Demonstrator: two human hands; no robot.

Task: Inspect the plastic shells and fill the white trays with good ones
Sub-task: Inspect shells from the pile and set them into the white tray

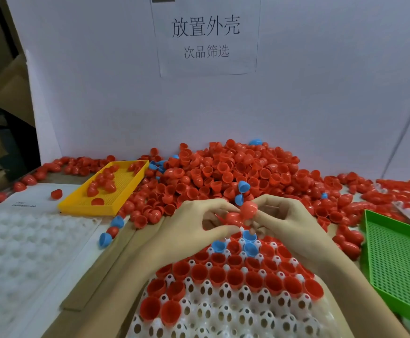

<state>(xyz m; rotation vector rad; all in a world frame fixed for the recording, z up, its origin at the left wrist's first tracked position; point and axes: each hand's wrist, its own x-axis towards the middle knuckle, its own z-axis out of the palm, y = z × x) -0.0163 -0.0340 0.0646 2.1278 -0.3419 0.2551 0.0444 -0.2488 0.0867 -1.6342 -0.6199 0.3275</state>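
Pinching red shells [244, 211] between left hand [194, 223] and right hand [279, 220], just above white tray [235, 318]; far rows filled, near sockets bare, big heap [223, 172] behind left to sort

Both forearms reach forward and converge. The left hand [194, 223] and right hand [280, 219] meet fingertip to fingertip, fingers curled, pinching closed around something small between them.

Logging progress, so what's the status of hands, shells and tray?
Left hand and right hand both pinching red shells over white tray. Tray partly filled, near rows open. Nothing in the way.
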